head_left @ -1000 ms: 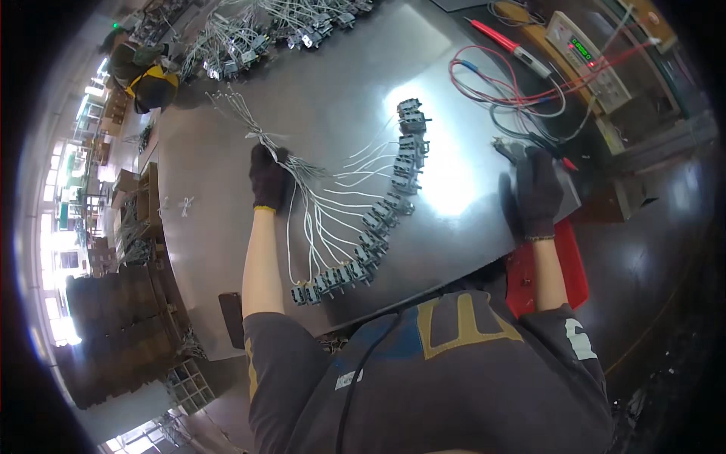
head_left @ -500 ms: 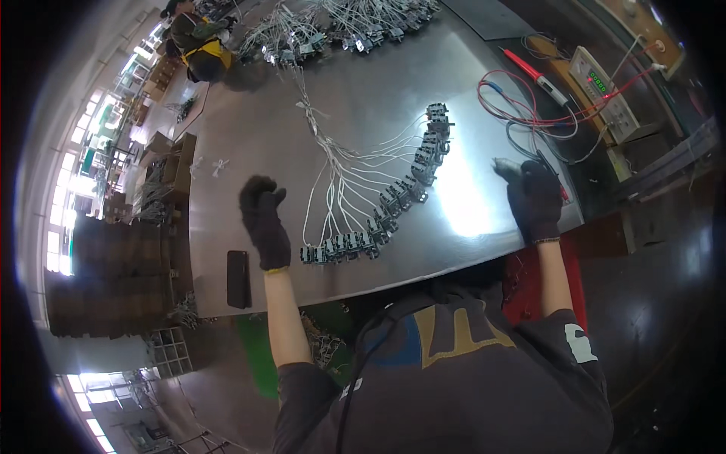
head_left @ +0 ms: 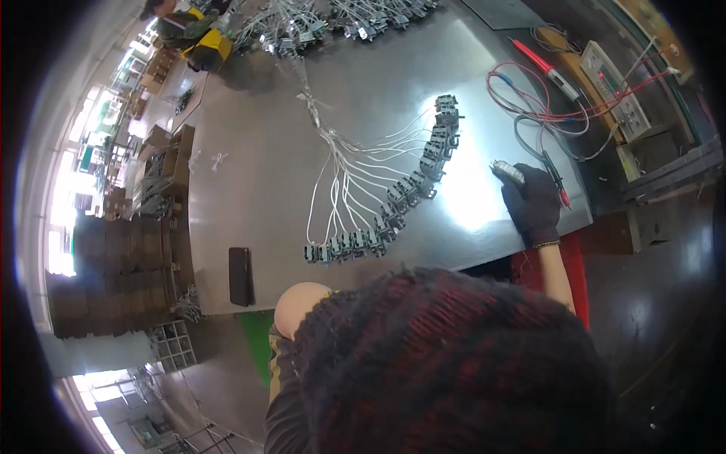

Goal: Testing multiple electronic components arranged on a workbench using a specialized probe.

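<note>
Head view, right hand (head_left: 533,203) (gloved), perhaps gripping tool (head_left: 508,172)

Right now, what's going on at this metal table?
A person in black gloves is at a grey metal table. Their right hand rests near the table's right edge, closed around a small silvery object. The left hand is out of view behind a dark knit cap. A white wire harness lies fanned out mid-table, its grey connectors in a curved row. A black phone lies at the near left, with red test leads and a meter at the far right.
</note>
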A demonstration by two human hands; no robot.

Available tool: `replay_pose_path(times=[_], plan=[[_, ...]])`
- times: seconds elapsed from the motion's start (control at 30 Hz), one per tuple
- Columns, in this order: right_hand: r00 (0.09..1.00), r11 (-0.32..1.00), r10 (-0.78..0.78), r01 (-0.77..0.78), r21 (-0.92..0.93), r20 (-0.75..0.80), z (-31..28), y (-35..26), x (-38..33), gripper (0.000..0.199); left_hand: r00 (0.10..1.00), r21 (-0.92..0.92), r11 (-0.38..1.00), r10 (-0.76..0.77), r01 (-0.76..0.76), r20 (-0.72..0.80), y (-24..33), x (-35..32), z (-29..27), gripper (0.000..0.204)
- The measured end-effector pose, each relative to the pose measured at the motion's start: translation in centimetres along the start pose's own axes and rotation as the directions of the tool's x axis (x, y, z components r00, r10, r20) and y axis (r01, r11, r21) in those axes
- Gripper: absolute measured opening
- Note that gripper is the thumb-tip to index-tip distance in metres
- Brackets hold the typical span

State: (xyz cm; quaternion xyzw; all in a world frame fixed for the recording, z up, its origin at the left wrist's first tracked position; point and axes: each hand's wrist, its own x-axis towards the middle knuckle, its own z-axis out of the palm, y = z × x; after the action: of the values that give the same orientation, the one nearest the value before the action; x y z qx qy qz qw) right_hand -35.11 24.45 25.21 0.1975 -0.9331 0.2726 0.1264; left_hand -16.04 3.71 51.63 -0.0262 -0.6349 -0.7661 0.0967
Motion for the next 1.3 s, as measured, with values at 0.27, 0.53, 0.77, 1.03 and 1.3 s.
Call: replay_pose_path(times=[0.27,0.53,0.77,1.03,1.3], plan=[[0.998,0.996,-0.036,0.040,0.076,-0.044,-0.1,-1.9,1.8,0.030,0.986,0.624,0.767,0.079,-0.154,0.146,-4.2,8.2,-5.8,0.046],[0.982,0.974,-0.186,0.187,0.127,-0.021,-0.9,-1.9,2.9,0.026,0.957,0.949,0.119,0.042,-0.291,0.288,-11.6,16.8,-14.5,0.054],[0.985,0.966,-0.170,0.162,0.203,0.025,-1.6,-1.5,2.2,0.024,0.890,0.990,-0.126,-0.444,0.055,-0.106,-17.8,22.2,-12.8,0.065],[0.990,0.956,0.126,-0.140,0.259,0.067,-2.9,-1.8,3.8,0.036,0.907,0.692,0.690,-0.126,-0.211,0.401,-25.3,21.9,-16.4,0.035],[0.977,0.972,-0.139,0.103,0.211,0.161,-4.1,-5.2,9.9,0.038,0.885,0.695,0.718,-0.303,-0.032,0.353,-25.6,21.4,-15.5,0.028]])
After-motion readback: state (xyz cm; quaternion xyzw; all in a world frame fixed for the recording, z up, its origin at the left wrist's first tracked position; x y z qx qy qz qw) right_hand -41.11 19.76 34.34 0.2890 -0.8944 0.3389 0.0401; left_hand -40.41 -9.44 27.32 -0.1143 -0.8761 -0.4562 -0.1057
